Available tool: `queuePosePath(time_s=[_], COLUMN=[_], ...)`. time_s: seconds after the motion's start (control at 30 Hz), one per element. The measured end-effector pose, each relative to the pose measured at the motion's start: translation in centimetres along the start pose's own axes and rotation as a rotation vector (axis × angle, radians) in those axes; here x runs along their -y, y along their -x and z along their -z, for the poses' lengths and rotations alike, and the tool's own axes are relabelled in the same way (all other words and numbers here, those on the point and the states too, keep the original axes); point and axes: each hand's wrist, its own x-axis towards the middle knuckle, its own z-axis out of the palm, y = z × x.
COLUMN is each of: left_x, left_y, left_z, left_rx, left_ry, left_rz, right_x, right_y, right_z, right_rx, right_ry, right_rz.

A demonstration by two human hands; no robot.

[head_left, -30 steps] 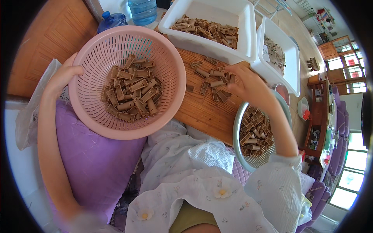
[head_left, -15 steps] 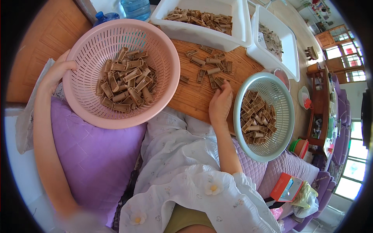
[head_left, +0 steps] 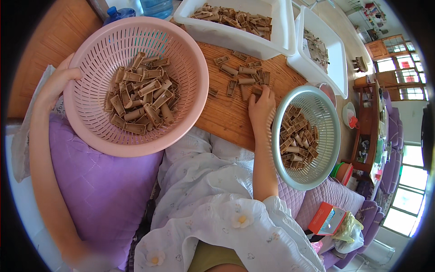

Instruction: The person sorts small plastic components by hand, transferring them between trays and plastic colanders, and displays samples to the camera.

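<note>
My left hand [head_left: 58, 85] is closed on the left rim of a pink slotted plastic basket [head_left: 192, 59]. Inside the basket lies a heap of brown, trough-shaped plastic pieces [head_left: 147, 93]. Over the wooden tabletop [head_left: 226, 120], my right hand [head_left: 262, 109] has its fingers bent down on a brown plastic piece [head_left: 257, 90], partly covered by them. Several similar loose pieces [head_left: 247, 70] are scattered just beyond that hand, some hollow side up, others rounded side up. Right of my forearm stands a pale green slotted basket [head_left: 333, 131] with more brown pieces in it.
A white tub [head_left: 226, 38] of brown pieces stands at the far edge of the table. Beside it is another white tub [head_left: 337, 68] with greyish bits. Water bottles [head_left: 156, 8] are at the back left. A purple cushion [head_left: 95, 181] lies below the pink basket.
My right hand has shifted slightly right and away from me among the loose pieces. The pink basket and my left hand sit slightly further left and lower in view.
</note>
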Motion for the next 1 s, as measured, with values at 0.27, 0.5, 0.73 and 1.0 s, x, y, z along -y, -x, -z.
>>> queuePosePath(time_s=[0.27, 0.5, 0.73, 1.0], left_x=[0.3, 0.1, 0.5, -0.7], left_y=[0.0, 0.1, 0.3, 0.2], left_z=[0.3, 0.1, 0.4, -0.3], left_rx=[-0.008, -0.007, 0.001, -0.001], left_ry=[0.007, -0.017, -0.031, -0.026], left_rz=[0.007, 0.021, 0.000, 0.010], right_x=[1.4, 9.5, 12.2, 8.7], right_y=[1.8, -0.8, -5.3, -0.3], right_z=[1.1, 6.1, 6.7, -3.8], right_rx=[0.169, 0.436, 0.670, 0.373], right_ry=[-0.113, -1.296, -1.384, -0.153], right_rz=[-0.201, -0.504, -0.005, 0.345])
